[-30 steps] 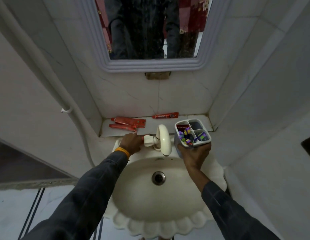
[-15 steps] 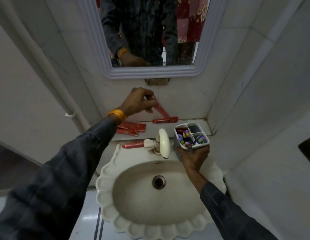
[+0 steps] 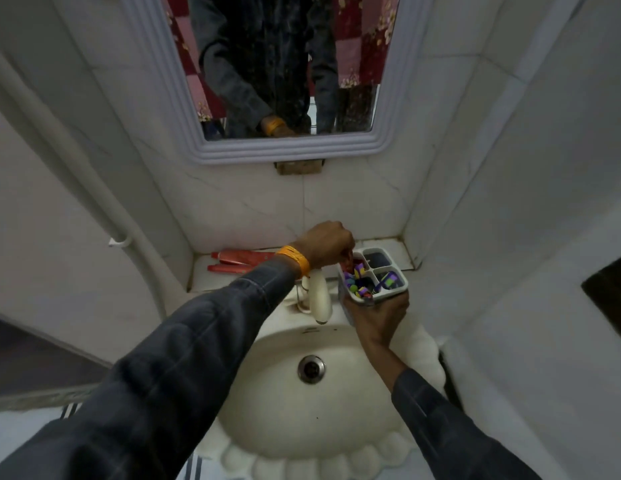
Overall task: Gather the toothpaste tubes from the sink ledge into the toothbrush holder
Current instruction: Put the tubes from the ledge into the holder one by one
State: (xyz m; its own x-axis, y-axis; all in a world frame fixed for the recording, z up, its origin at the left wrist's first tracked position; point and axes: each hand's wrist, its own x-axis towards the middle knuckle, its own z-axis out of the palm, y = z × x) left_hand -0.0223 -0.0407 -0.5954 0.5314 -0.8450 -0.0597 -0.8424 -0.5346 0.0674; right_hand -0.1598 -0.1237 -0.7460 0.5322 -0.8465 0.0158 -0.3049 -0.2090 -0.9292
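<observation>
Over the sink (image 3: pixel 312 427), right hand (image 3: pixel 378 320) grips holder (image 3: pixel 382 297) — left hand (image 3: pixel 324 245) pinches tube (image 3: pixel 347 263).

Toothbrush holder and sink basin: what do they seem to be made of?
Toothbrush holder: probably moulded plastic, pale grey, matte, with thin rounded walls dividing four compartments. Sink basin: apparently glazed ceramic, cream, with a soft sheen and a scalloped rim; some staining near the tap.

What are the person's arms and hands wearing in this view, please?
Both arms are in long dark grey sleeves with a faint check pattern. The left hand has an orange wristband at the wrist; the right hand is bare, with no glove, band or ring visible.
</observation>
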